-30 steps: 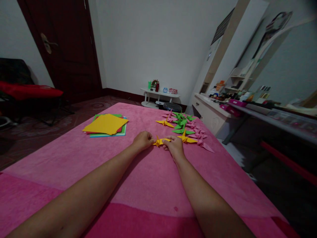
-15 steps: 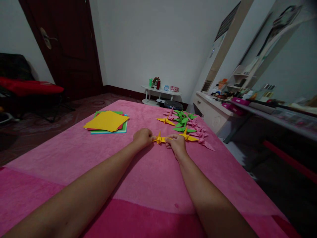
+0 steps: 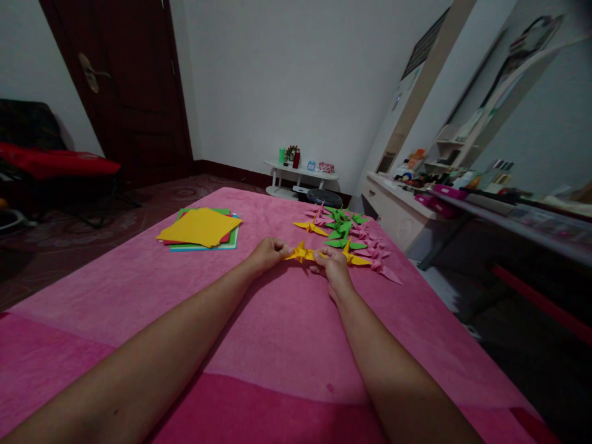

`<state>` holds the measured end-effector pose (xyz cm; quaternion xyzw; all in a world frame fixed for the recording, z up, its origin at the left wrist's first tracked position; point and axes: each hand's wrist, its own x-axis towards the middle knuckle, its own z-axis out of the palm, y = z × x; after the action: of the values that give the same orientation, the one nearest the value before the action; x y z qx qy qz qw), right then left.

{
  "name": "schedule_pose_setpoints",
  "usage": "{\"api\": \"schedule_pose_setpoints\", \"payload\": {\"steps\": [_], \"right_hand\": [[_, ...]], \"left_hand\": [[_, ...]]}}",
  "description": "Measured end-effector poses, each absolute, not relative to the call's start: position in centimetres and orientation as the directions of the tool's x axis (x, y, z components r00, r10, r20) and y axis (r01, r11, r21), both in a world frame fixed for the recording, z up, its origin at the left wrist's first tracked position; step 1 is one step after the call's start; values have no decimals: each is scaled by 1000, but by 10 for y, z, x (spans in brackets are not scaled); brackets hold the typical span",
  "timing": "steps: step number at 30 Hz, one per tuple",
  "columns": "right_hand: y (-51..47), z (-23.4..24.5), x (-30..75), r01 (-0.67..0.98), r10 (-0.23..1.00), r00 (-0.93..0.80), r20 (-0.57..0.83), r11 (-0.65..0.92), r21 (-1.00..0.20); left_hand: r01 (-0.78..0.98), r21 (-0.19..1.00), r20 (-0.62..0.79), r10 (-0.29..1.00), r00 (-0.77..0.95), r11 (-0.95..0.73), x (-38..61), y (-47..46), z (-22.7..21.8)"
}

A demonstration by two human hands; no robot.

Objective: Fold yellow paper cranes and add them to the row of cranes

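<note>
Looking across a pink cover, with a darker pink band at the near end. Holds a yellow paper crane near the middle of the cover, clamped at both ends. Pinches one end between thumb and fingers of the left hand, and the opposite end likewise with the right hand. Leaves a short gap between the hands, with the folded middle of the crane in plain view there. Cannot tell about contact between crane and cover. Shows a second yellow crane just beside the right hand, then pink cranes and green cranes in a crowded cluster, with a third yellow crane at its left edge. Includes, well to the left, a loose stack of coloured paper, topped with yellow. Extends beyond to a white dresser on the right, a red-seated chair on the left, a dark brown door and a low white table by the wall.
</note>
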<state>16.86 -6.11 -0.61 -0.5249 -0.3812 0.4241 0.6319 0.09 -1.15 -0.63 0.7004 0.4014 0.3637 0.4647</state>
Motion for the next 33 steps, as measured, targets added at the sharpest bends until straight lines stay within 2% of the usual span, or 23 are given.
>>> {"api": "schedule_pose_setpoints", "payload": {"steps": [3,7,16,25,33], "right_hand": [[-62,-4,166,-169,932,360,32,99,-981],[-67,1,164,-236,939,344,-3,83,-968],[-70,5,159,-415,949,302,-95,40,-909],[-71,7,154,-628,962,232,-146,34,-777],[-73,10,150,-698,970,193,-147,30,-716]], "left_hand": [[186,956,141,909,393,-229,1,-13,-5],[150,981,52,917,397,-121,2,-17,-1],[-127,984,-46,859,510,128,6,-17,-3],[-403,879,56,785,617,254,9,-23,-4],[-460,849,99,776,622,260,13,-28,-2]]}}
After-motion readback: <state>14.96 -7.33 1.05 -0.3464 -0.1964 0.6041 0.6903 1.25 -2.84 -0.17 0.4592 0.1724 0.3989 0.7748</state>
